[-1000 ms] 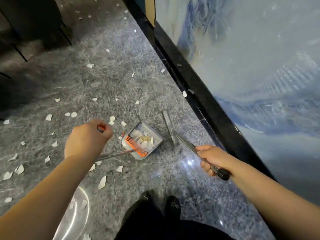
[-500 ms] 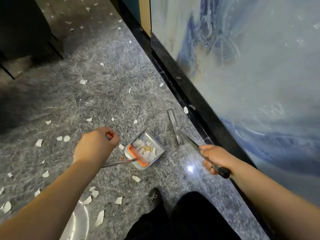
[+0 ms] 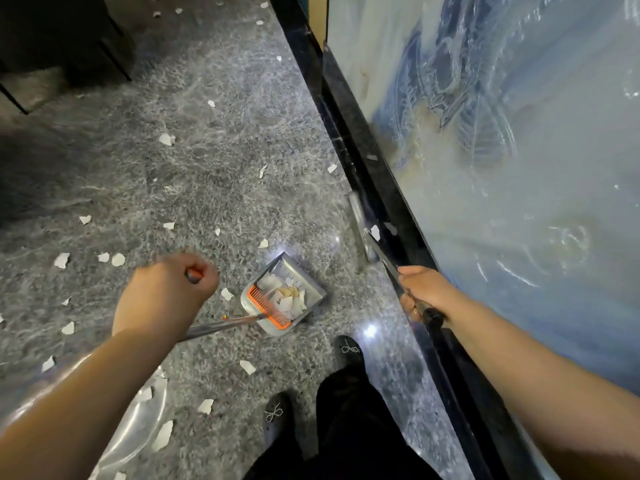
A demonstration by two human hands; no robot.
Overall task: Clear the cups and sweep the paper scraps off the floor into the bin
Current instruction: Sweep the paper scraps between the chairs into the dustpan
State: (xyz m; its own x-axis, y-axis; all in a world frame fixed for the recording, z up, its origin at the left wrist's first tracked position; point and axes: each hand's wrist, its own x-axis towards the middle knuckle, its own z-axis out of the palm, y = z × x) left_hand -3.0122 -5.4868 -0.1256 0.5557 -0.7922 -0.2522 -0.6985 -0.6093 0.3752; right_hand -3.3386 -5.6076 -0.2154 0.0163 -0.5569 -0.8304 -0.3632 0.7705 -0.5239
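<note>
Scraps of paper are scattered over much of the grey speckled floor, some far up near the dark furniture at the top, some by the person's shoes, and one small piece just beside the dustpan. The dustpan rests on the floor between the two arms and already holds a small heap of torn pieces, so the sweeping looks well begun but far from finished: many scraps are left, and nothing has gone to a bin, which is not in view. No cups show either, so that part cannot be judged.

At the pan's near edge sits an orange comb-like strip, where its long metal handle joins. The left hand is closed in a fist round the orange-tipped top of that handle. The right hand grips the dark handle of the broom, whose narrow head lies against the black base of the blue-patterned wall panel, with a scrap touching it.
</note>
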